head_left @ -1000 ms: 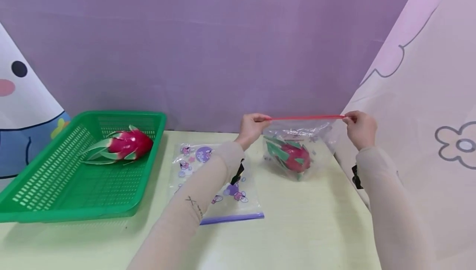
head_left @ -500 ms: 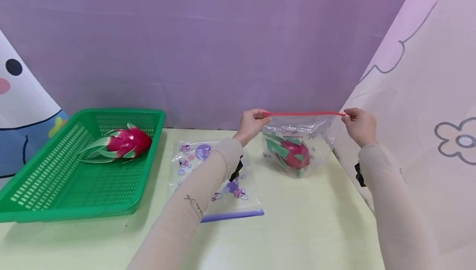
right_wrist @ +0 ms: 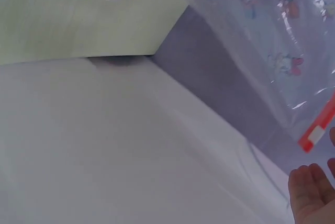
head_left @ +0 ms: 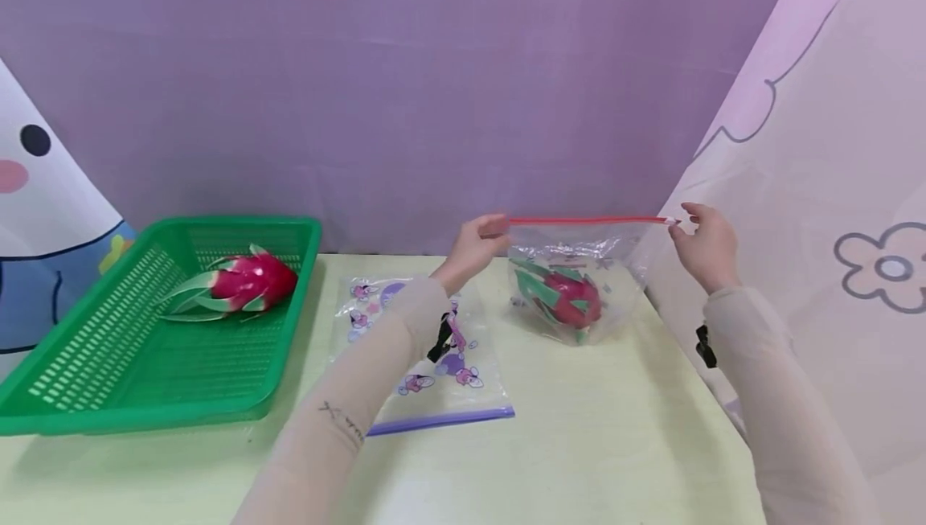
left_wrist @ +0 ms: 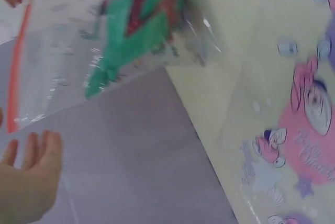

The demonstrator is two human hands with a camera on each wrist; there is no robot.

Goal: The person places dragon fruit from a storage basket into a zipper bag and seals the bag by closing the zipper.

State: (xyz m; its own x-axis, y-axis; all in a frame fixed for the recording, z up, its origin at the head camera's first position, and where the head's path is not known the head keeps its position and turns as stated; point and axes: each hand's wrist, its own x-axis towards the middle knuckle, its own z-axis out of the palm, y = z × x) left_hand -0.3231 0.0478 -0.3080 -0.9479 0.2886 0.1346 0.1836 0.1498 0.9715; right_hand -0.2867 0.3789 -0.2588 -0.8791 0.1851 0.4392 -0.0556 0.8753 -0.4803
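Note:
A clear zipper bag [head_left: 620, 276] with a red zip strip [head_left: 586, 220] stands upright at the back right of the table, a dragon fruit [head_left: 575, 300] inside it. My left hand [head_left: 473, 250] is beside the strip's left end; in the left wrist view its fingers [left_wrist: 44, 148] are extended, just off the bag's corner. At the other end sits a white slider [right_wrist: 316, 134]. My right hand [head_left: 707, 250] is spread around that corner, and the right wrist view shows its fingers [right_wrist: 303, 185] straight and apart from the strip.
A second printed bag [head_left: 463, 400] with a purple zip lies flat on the table [head_left: 579, 445], partly under my left forearm. On the left stands a green basket [head_left: 174, 372] holding another dragon fruit [head_left: 256, 282]. A purple curtain [head_left: 405, 91] hangs behind.
Both hands have let go of the red zip strip's ends, their fingers opening. My left hand has drawn slightly left. The bag stays standing in nearly the same place.

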